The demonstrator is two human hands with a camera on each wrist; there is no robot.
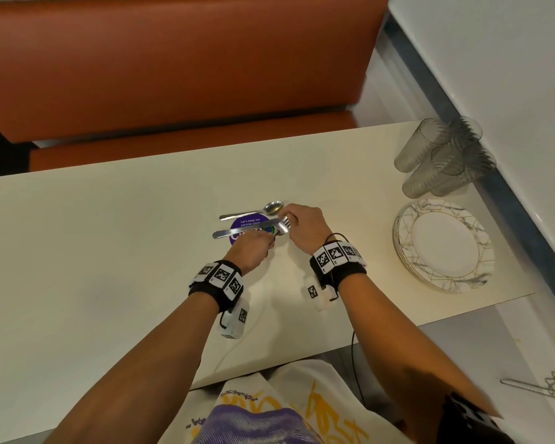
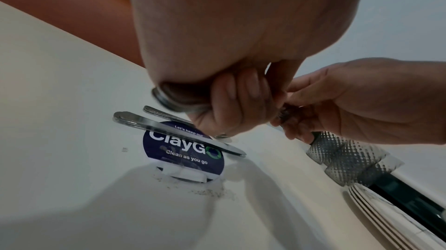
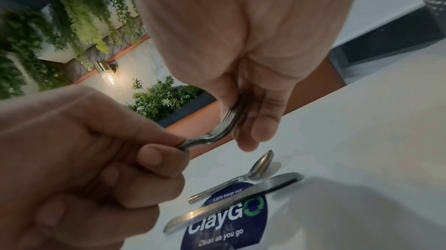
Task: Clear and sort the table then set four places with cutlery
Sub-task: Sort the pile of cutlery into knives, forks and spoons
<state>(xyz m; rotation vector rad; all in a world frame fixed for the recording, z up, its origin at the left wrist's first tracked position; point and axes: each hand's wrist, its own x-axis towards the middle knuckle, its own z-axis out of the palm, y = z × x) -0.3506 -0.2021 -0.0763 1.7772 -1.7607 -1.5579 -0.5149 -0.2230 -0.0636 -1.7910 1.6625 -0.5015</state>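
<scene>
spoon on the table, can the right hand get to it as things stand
Probably not right away: the spoon lies uncovered beside the right hand, but its fingers pinch the forks that the left hand also holds.

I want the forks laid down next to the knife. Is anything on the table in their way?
The forks are held above the table by both hands. The knife and spoon lie directly below; bare tabletop surrounds them.

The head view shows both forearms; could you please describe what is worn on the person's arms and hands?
Both arms are bare, with no sleeves or gloves. The left wrist and the right wrist each carry a black band topped with white squares bearing black-and-white coded markers. A small white box hangs under each band, and a thin black cable trails from the right one.
</scene>
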